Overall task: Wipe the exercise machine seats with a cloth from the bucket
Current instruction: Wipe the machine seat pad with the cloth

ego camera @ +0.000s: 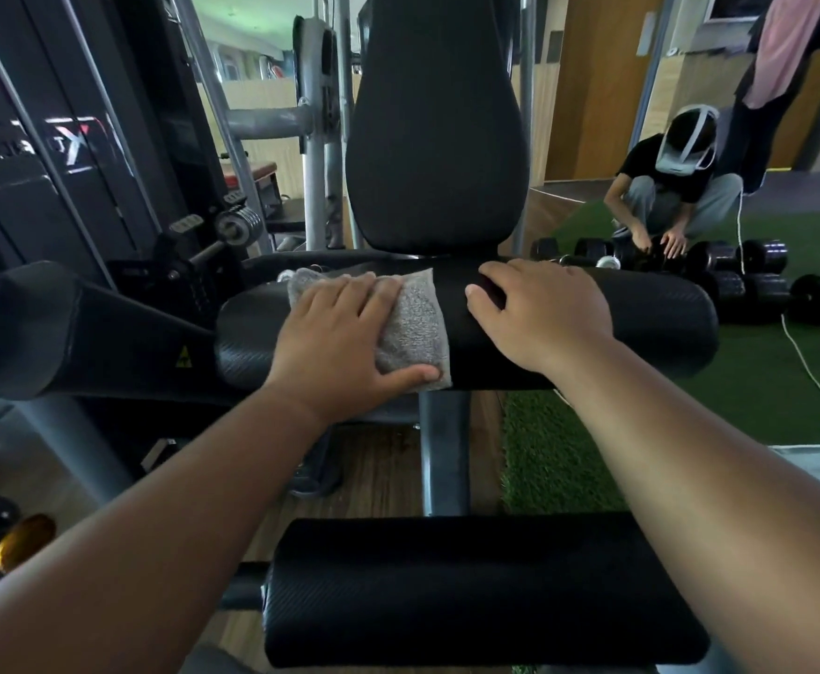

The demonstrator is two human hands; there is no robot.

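Note:
A grey cloth (415,323) lies draped over the black roller pad (656,323) of the exercise machine, left of the pad's middle. My left hand (340,338) presses flat on the cloth, thumb along its lower edge. My right hand (539,313) rests on the bare pad just right of the cloth, fingers lying over the top. Behind the pad stands the black upright backrest (437,138), with the seat (330,265) largely hidden behind the pad. A second black roller pad (471,591) sits lower, close to me. No bucket is in view.
The weight stack and grey frame (262,124) stand at left. A person crouches at right (666,187) over several black dumbbells (758,279) on green turf (763,381). A white cord (811,377) runs across the turf. Wooden floor lies below the machine.

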